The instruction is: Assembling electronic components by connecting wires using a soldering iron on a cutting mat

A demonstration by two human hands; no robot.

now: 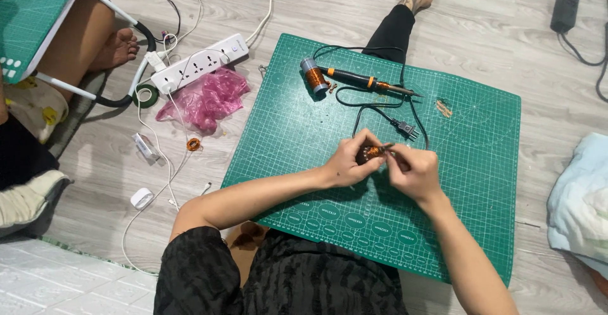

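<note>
My left hand [349, 158] grips a small round dark core wound with copper wire [371, 153] over the middle of a green cutting mat [297, 131]. My right hand [413, 170] pinches the copper wire at the core's right side, its fingers closed on it. At the far part of the mat lie a spool of copper wire [314, 76] and a black soldering iron with orange bands [366, 82]. The iron's black cord loops to an unplugged plug [405, 129] just beyond my hands.
A white power strip [197, 62], a pink plastic bag [204, 98], a green tape roll [146, 95] and white cables lie on the floor to the left. Another person's leg rests under a small table [31, 17] at the far left. A pale cloth [579, 201] is on the right.
</note>
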